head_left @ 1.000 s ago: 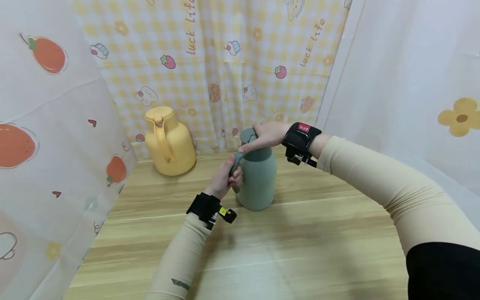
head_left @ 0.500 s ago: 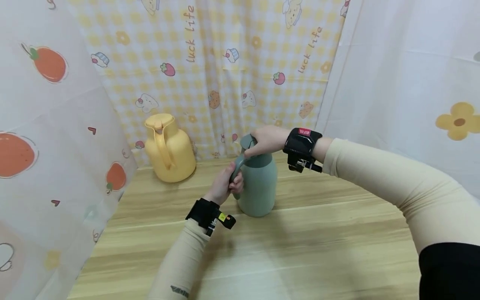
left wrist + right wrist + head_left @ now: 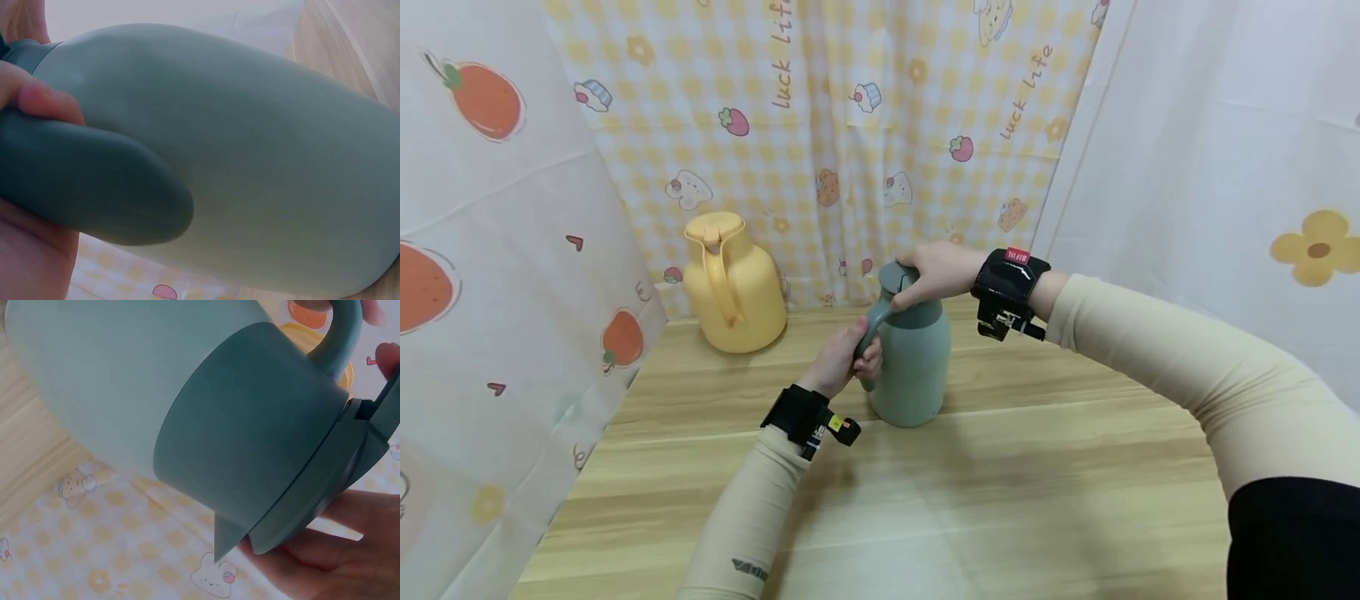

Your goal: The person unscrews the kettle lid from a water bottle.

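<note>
Head view: Left hand (image 3: 841, 360) clasped round the curved green handle (image 3: 876, 316), right hand (image 3: 946, 271) gripping the round green lid (image 3: 894, 277), still on the upright, rounded pale-green jug (image 3: 912, 375).

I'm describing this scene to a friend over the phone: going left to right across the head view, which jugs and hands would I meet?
Yellow jug → left hand → green jug → right hand.
</note>
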The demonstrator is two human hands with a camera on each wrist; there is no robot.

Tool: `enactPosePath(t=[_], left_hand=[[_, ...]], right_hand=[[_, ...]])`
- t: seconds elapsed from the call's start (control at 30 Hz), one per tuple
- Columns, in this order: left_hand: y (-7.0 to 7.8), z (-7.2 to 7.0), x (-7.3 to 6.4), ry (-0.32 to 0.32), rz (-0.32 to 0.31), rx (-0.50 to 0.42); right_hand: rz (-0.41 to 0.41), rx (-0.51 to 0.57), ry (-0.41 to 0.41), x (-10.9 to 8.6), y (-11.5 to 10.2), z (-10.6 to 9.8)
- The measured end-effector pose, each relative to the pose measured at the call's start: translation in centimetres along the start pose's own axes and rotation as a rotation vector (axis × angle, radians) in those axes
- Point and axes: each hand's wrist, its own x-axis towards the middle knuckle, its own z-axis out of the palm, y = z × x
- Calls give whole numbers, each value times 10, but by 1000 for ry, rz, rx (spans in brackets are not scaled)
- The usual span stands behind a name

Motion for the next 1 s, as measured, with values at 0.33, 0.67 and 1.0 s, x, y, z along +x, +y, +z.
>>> enactPosePath(t=[0.33,0.67,1.0], left_hand=[[11,-7,1,2,10,20],[18,-9,3,-1,27,35],[-1,3,-1,-15,48,-43]], right_hand=[[-82,11,-5,6,4,-11],[-97,8,-49,10,7,-23],[-116,9,-99,5,18,-12]])
